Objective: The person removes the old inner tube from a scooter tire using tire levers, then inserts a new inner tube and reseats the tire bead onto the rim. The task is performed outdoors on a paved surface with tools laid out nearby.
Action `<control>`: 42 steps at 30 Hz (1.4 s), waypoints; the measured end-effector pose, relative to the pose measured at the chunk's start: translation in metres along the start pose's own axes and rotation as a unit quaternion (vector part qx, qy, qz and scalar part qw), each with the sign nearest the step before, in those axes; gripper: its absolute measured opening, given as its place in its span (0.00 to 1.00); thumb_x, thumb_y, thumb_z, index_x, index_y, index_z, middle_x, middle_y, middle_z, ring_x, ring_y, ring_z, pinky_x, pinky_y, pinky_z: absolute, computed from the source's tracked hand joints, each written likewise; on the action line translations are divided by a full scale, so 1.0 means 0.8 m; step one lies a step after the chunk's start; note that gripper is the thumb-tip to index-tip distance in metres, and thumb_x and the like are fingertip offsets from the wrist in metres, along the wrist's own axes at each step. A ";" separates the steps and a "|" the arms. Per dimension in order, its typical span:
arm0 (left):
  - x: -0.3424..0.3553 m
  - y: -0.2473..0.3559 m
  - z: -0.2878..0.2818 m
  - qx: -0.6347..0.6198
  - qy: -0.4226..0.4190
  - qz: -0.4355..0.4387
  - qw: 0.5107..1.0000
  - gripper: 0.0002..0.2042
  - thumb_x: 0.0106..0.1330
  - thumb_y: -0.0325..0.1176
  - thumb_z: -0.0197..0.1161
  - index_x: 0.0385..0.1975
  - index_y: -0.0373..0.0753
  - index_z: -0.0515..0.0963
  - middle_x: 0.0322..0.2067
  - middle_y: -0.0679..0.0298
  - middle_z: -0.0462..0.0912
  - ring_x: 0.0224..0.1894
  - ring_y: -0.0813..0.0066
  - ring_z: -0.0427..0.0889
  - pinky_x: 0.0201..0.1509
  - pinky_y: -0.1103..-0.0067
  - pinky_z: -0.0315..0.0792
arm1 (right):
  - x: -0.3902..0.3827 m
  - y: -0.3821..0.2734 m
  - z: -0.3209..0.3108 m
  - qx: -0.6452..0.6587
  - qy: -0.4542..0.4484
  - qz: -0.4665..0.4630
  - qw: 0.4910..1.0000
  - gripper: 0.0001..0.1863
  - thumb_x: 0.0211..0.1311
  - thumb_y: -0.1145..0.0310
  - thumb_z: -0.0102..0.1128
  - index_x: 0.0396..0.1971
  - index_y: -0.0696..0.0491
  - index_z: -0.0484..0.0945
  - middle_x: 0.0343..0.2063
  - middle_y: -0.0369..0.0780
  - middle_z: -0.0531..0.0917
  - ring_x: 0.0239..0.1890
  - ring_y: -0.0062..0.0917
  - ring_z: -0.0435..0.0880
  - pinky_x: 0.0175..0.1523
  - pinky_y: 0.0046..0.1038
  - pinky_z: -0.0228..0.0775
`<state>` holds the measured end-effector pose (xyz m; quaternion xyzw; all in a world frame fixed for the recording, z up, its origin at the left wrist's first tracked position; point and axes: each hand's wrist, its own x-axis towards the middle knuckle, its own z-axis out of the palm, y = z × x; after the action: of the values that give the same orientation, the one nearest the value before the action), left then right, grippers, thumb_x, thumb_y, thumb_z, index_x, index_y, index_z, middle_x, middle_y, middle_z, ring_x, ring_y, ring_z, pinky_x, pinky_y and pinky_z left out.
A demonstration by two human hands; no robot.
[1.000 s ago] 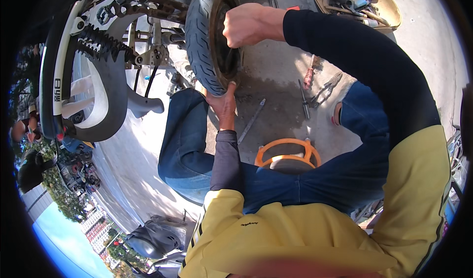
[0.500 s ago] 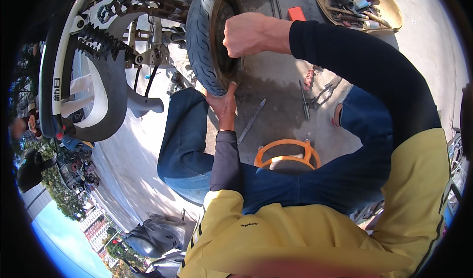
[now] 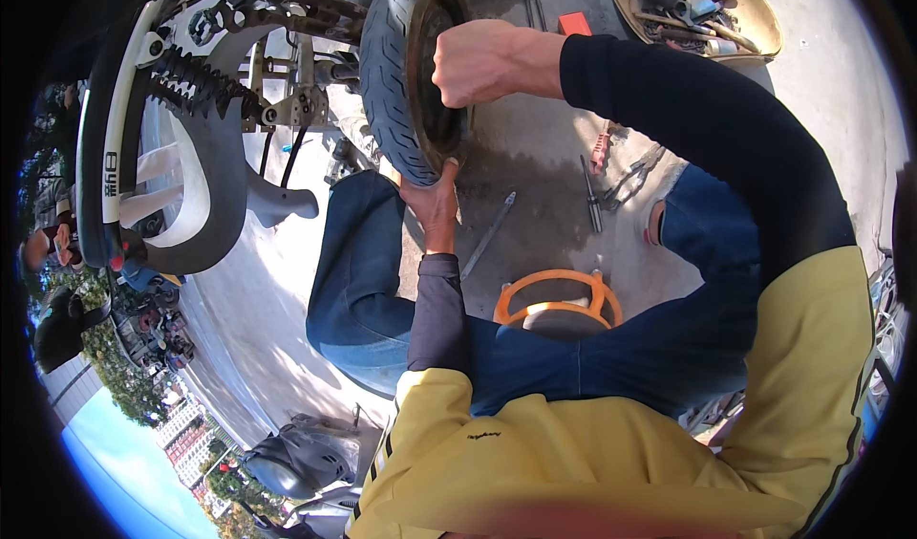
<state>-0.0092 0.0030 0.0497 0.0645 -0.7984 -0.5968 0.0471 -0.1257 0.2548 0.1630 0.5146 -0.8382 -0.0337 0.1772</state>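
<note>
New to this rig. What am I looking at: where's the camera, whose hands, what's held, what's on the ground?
No robot here: a person works bare-handed. The fisheye camera sits on their head, looking down, so straight edges bend near the rim.

The left hand is against the lower edge of a wheel beside a scooter. The right hand is a fist in front of the wheel's side; whatever it grips is hidden.

On the ground are a screwdriver, a long thin strip, a red box and a basin of tools. An orange ring shows near the person's legs.
</note>
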 end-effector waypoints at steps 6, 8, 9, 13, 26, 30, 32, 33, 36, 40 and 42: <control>-0.003 -0.014 -0.007 0.024 0.006 -0.016 1.000 0.30 0.54 0.27 0.79 0.57 0.26 0.77 0.54 0.57 0.85 0.54 0.65 0.83 0.64 0.73 0.73 | -0.015 -0.026 -0.002 0.080 -0.052 0.088 0.992 0.02 0.45 0.72 0.68 0.19 0.49 0.88 0.22 0.39 0.88 0.31 0.37 0.91 0.34 0.35 0.84; 0.002 -0.022 -0.010 0.035 0.011 0.002 0.999 0.30 0.54 0.28 0.79 0.57 0.27 0.77 0.53 0.56 0.85 0.54 0.65 0.83 0.64 0.73 0.73 | -0.052 -0.056 0.004 0.204 -0.134 0.163 0.956 0.06 0.56 0.73 0.64 0.27 0.59 0.87 0.32 0.48 0.89 0.36 0.44 0.92 0.38 0.42 0.84; -0.001 -0.027 -0.010 0.041 0.013 0.008 0.999 0.30 0.53 0.28 0.80 0.57 0.27 0.77 0.53 0.56 0.85 0.54 0.65 0.83 0.64 0.73 0.73 | -0.071 -0.074 0.004 0.246 -0.170 0.219 0.929 0.09 0.60 0.73 0.61 0.34 0.62 0.85 0.35 0.52 0.88 0.37 0.46 0.92 0.40 0.43 0.84; -0.005 -0.017 -0.007 0.061 0.019 -0.006 0.998 0.33 0.52 0.30 0.81 0.59 0.27 0.77 0.56 0.54 0.84 0.56 0.64 0.83 0.64 0.71 0.73 | -0.095 -0.088 0.037 0.263 -0.191 0.260 0.909 0.12 0.64 0.73 0.58 0.45 0.62 0.80 0.34 0.51 0.86 0.36 0.45 0.91 0.40 0.43 0.84; -0.016 -0.007 0.011 0.067 0.053 -0.019 0.996 0.35 0.56 0.29 0.82 0.62 0.25 0.74 0.59 0.54 0.82 0.57 0.68 0.81 0.66 0.73 0.72 | -0.065 -0.008 0.019 0.142 -0.101 0.075 0.982 0.09 0.50 0.72 0.69 0.31 0.59 0.88 0.28 0.43 0.87 0.33 0.37 0.92 0.36 0.34 0.84; -0.018 -0.003 0.009 0.060 0.074 -0.037 0.995 0.35 0.54 0.32 0.84 0.61 0.27 0.75 0.57 0.54 0.83 0.56 0.65 0.83 0.64 0.71 0.73 | -0.032 0.012 0.008 0.118 -0.106 0.007 0.987 0.05 0.46 0.74 0.70 0.25 0.51 0.90 0.26 0.38 0.88 0.34 0.34 0.92 0.36 0.33 0.85; -0.014 -0.008 0.013 0.054 0.058 -0.039 0.996 0.38 0.54 0.29 0.83 0.65 0.27 0.71 0.61 0.54 0.80 0.59 0.65 0.80 0.67 0.70 0.72 | -0.015 0.025 -0.009 0.103 -0.150 0.000 0.983 0.07 0.48 0.75 0.69 0.26 0.46 0.92 0.29 0.35 0.91 0.38 0.34 0.92 0.38 0.35 0.86; -0.015 -0.012 0.007 0.083 0.052 -0.038 0.994 0.41 0.55 0.26 0.82 0.68 0.27 0.67 0.64 0.53 0.77 0.62 0.65 0.78 0.69 0.70 0.70 | -0.005 0.030 -0.008 0.103 -0.151 -0.012 0.983 0.07 0.48 0.75 0.69 0.26 0.46 0.92 0.29 0.34 0.91 0.38 0.34 0.92 0.38 0.35 0.87; -0.017 -0.010 -0.001 0.082 0.037 -0.045 0.995 0.43 0.56 0.23 0.80 0.72 0.28 0.63 0.67 0.53 0.73 0.66 0.65 0.75 0.72 0.70 0.68 | 0.005 0.041 0.002 0.098 -0.126 -0.033 0.987 0.06 0.49 0.74 0.70 0.26 0.45 0.91 0.29 0.32 0.91 0.39 0.33 0.92 0.36 0.34 0.88; -0.014 -0.011 -0.001 0.050 0.016 -0.052 0.997 0.44 0.56 0.22 0.79 0.73 0.29 0.62 0.68 0.53 0.72 0.66 0.65 0.74 0.72 0.70 0.67 | -0.003 0.045 0.014 0.117 -0.054 -0.008 0.992 0.06 0.45 0.74 0.71 0.21 0.45 0.90 0.25 0.32 0.89 0.35 0.32 0.92 0.33 0.32 0.86; -0.014 -0.004 0.004 0.031 0.031 -0.065 0.997 0.44 0.56 0.21 0.78 0.73 0.29 0.62 0.67 0.54 0.72 0.66 0.65 0.75 0.72 0.70 0.67 | -0.007 0.043 0.018 0.118 -0.019 0.001 0.993 0.05 0.40 0.74 0.71 0.16 0.45 0.88 0.19 0.31 0.86 0.30 0.29 0.90 0.33 0.28 0.84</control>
<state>0.0018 0.0065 0.0455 0.1364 -0.8085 -0.5716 0.0309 -0.1574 0.2741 0.1564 0.5307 -0.8399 0.0558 0.0991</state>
